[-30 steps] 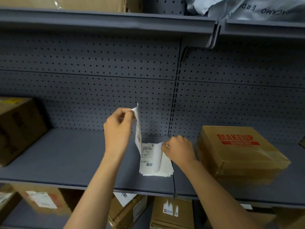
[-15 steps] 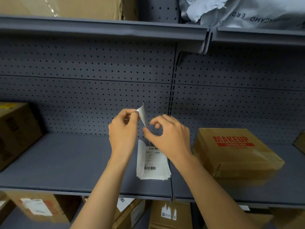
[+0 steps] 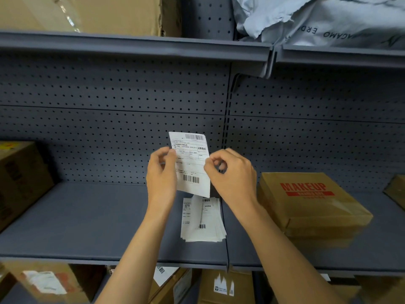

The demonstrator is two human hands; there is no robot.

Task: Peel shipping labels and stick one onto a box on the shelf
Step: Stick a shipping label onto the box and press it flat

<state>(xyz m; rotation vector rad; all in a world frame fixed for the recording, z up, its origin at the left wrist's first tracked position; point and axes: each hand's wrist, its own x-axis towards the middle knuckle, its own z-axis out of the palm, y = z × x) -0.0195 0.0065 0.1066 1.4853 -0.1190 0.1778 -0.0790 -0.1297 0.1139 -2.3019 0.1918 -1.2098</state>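
A white shipping label (image 3: 191,163) with barcodes is held upright, facing me, above the middle shelf. My left hand (image 3: 161,176) pinches its left edge and my right hand (image 3: 232,174) pinches its right edge. Below it a stack of labels (image 3: 202,219) lies flat on the grey shelf (image 3: 87,220), its top sheet curled. A flat brown box (image 3: 306,202) printed MAKEUP in red lies on the shelf to the right of my hands.
A larger brown box (image 3: 19,181) stands at the shelf's left end, another box corner (image 3: 395,191) at far right. Above are a cardboard box (image 3: 87,14) and grey mailer bags (image 3: 324,20). Labelled boxes (image 3: 225,286) fill the shelf below. A perforated panel (image 3: 109,119) backs the shelf.
The label has come clear of the stack and turned from edge-on to face me. My right hand rose from the stack and took the label's right edge.
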